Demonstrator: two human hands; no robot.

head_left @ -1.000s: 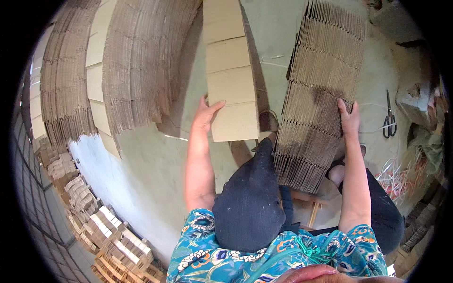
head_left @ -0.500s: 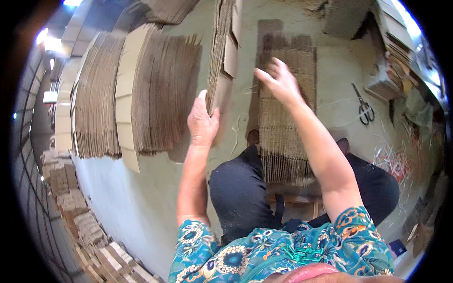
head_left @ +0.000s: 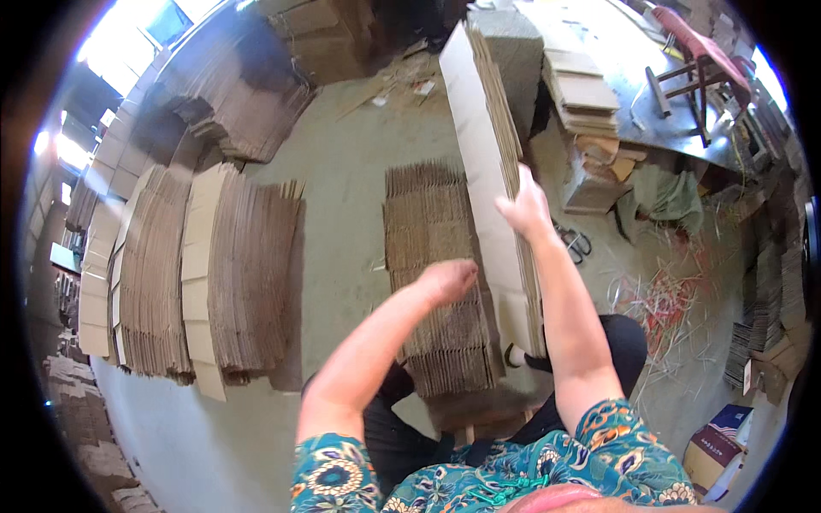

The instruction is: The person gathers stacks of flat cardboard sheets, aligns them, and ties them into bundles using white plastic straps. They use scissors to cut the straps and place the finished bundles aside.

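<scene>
Between my legs stands a row of tightly packed brown corrugated cardboard pieces (head_left: 428, 231), their ridged edges facing up. My left hand (head_left: 451, 282) hovers over or rests on this row with its fingers curled in; what they hold, if anything, is hidden. Along the row's right side a long bundle of flat cardboard sheets (head_left: 483, 162) stands on edge, its pale face toward the row. My right hand (head_left: 524, 205) grips this bundle's upper edge, thumb over the pale face, fingers on the far side.
Two thick leaning cardboard stacks (head_left: 256, 274) stand at left on the floor. Black scissors (head_left: 575, 244) lie right of the bundle, near a tangle of strapping scraps (head_left: 671, 295). Far right stand a low table (head_left: 633, 128) and a red-seated stool (head_left: 697, 43). A printed carton (head_left: 714, 449) sits lower right.
A cardboard bundle was left of the middle row in my left hand; now one stands right of it in my right hand. My left hand has moved over the row. The view has shifted.
</scene>
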